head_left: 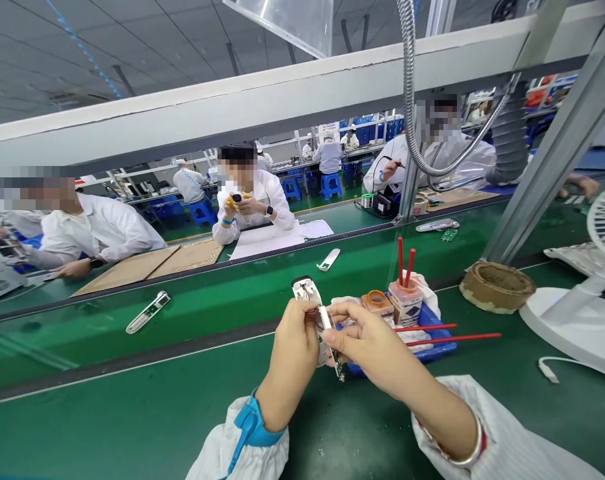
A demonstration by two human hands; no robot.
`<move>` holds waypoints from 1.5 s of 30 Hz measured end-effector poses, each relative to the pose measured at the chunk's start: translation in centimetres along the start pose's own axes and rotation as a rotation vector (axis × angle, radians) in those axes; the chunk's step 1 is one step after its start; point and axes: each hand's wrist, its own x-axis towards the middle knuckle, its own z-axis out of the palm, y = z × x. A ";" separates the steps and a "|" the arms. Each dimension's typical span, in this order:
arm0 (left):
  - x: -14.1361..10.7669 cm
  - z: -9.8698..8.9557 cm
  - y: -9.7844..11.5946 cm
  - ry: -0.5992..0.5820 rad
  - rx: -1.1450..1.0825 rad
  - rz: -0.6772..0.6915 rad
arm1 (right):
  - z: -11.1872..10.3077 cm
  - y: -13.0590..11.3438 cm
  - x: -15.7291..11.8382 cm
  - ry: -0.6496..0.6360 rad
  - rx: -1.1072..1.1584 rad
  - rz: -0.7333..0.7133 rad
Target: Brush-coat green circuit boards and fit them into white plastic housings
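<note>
My left hand (296, 333), with a blue strap at the wrist, is closed around a white device housing (306, 289) with a black end and thin wires inside. Close against it, my right hand (365, 337) pinches a narrow white part with a metallic lower end (338, 368). Whether the two pieces are joined is hidden by my fingers. Just behind my right hand sits a blue tray (440, 351) with small labelled bottles (406, 303), white cloth and red sticks (462, 339).
Similar white housings lie on the green conveyor, one at left (148, 312), another ahead (328, 259). A tape roll (497, 285) and a white fan (577, 320) stand at right. A metal post (547, 133) slants upward. Several co-workers in white sit across the line.
</note>
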 end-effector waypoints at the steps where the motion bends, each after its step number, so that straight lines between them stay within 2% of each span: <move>1: 0.0 0.0 0.0 0.002 0.003 0.027 | 0.1 0.0 0.0 0.026 -0.034 -0.017; 6: -0.2 0.3 -0.2 0.094 -0.003 0.152 | 0.9 -0.1 -0.1 0.168 -0.183 -0.162; 11: -0.3 0.6 -0.2 0.133 -0.024 0.134 | 1.3 0.8 0.0 0.263 -0.264 -0.251; 15: -0.4 0.4 0.6 0.036 -0.014 0.098 | 1.2 1.6 0.2 0.374 -0.345 -0.330; 20: -0.3 -0.4 1.4 -0.090 -0.056 0.044 | 1.1 1.9 0.1 0.497 -0.547 -0.588; 22: -0.2 -0.6 1.4 -0.146 -0.089 0.029 | 1.0 1.7 0.0 0.535 -0.603 -0.642; 27: -0.1 -1.1 1.5 -0.215 -0.090 -0.002 | 0.6 1.0 -0.1 0.481 -0.486 -0.487; 29: 0.0 -1.4 1.7 -0.246 -0.102 -0.029 | 0.6 0.9 -0.1 0.480 -0.480 -0.482; 34: 0.2 -2.3 1.8 -0.353 -0.250 -0.136 | 1.1 1.1 -0.5 0.544 -0.656 -0.678; 39: 0.1 -2.6 1.7 -0.355 -0.277 -0.188 | 1.4 1.2 -1.0 0.577 -0.810 -0.894; 42: 0.1 -2.6 1.7 -0.372 -0.305 -0.196 | 1.4 1.2 -1.1 0.578 -0.898 -0.970; 45: 0.1 -2.6 2.0 -0.399 -0.346 -0.191 | 1.4 1.2 -1.2 0.580 -0.901 -0.977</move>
